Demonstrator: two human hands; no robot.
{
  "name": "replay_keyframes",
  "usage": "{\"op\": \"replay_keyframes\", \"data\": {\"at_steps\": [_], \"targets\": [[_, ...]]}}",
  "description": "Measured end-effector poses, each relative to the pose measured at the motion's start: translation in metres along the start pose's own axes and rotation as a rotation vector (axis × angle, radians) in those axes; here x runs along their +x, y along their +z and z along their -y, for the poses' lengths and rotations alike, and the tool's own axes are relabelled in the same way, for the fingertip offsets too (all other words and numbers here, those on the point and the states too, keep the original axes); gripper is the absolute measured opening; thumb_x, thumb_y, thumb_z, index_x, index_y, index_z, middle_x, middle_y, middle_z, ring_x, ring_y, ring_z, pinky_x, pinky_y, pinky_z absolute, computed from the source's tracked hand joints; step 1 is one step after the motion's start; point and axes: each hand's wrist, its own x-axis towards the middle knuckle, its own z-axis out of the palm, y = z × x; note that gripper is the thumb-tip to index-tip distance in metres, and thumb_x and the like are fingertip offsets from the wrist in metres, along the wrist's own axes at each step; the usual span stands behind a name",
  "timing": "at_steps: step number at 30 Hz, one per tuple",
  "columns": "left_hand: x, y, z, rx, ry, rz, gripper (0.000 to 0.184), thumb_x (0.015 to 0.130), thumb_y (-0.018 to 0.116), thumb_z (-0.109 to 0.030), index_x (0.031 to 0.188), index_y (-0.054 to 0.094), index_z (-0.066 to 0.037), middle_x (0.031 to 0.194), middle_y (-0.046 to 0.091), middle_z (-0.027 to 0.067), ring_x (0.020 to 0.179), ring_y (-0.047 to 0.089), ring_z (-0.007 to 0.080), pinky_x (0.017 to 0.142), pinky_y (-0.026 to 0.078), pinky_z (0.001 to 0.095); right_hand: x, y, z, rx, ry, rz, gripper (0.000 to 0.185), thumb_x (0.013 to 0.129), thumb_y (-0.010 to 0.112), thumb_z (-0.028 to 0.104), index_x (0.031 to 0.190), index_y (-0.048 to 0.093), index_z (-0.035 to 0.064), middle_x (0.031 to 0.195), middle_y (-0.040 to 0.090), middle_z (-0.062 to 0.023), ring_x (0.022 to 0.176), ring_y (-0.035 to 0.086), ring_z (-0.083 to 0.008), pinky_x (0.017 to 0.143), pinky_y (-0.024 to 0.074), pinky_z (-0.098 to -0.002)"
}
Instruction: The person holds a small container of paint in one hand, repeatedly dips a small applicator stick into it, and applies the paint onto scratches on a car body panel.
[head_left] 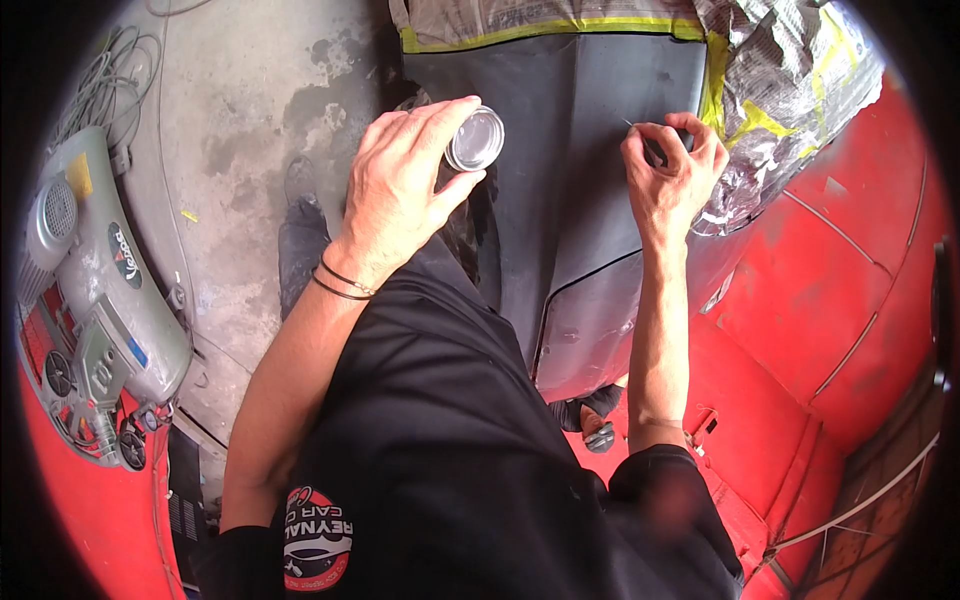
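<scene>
From where I stand, printed masking paper (pixel 480 16) and yellow tape (pixel 716 70) already border the matte dark-grey car panel (pixel 530 120); left hand (pixel 395 175) grasps a small round silvery container (pixel 476 139) over it, right hand's (pixel 672 185) fingers curl inward, grip unclear; remaining work not determinable.

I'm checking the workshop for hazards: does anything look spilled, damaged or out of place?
Dark, irregular patches on the concrete floor, left of the grey panel, look like a spill or old staining; I can't tell whether they're wet.
</scene>
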Motion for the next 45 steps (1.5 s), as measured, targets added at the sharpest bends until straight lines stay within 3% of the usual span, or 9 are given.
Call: {"op": "replay_keyframes", "data": {"at_steps": [12, 23, 45], "targets": [[0.002, 0.006, -0.004, -0.02, -0.005, -0.016, 0.074, 0.082, 0.099, -0.012, 0.15, 0.072, -0.011, 0.142, 0.079, 0.0092, 0.128, 0.075, 0.0327, 0.115, 0.057, 0.047, 0.0, -0.002, 0.004, 0.05, 0.041, -0.012, 0.011, 0.084, 0.091, 0.019, 0.095, 0.089, 0.0199, 0.125, 0.073, -0.0043, 0.124, 0.061, -0.0343, 0.111, 0.0494, -0.0504], [0.02, 0.03, -0.018, -0.067, 0.071, -0.025, 0.078, 0.081, 0.099, -0.014, 0.153, 0.069, -0.012, 0.143, 0.079, 0.0078, 0.125, 0.075, 0.0313, 0.115, 0.056, 0.0477, -0.018, -0.043, 0.074, 0.26, 0.031, 0.115, 0.02, 0.081, 0.094, 0.016, 0.098, 0.086, 0.0223, 0.128, 0.07, -0.0033, 0.126, 0.061, -0.0319, 0.111, 0.0463, -0.0519], [0.02, 0.034, -0.025, -0.05, 0.098, -0.02, 0.08, 0.081, 0.098, -0.011, 0.154, 0.066, -0.012, 0.142, 0.078, 0.0094, 0.123, 0.076, 0.0332, 0.115, 0.056, 0.0502, -0.023, -0.035, 0.078, 0.215, -0.043, 0.151, 0.019, 0.079, 0.092, 0.015, 0.094, 0.082, 0.0207, 0.128, 0.071, 0.0004, 0.127, 0.062, -0.0314, 0.108, 0.0465, -0.052]]}}
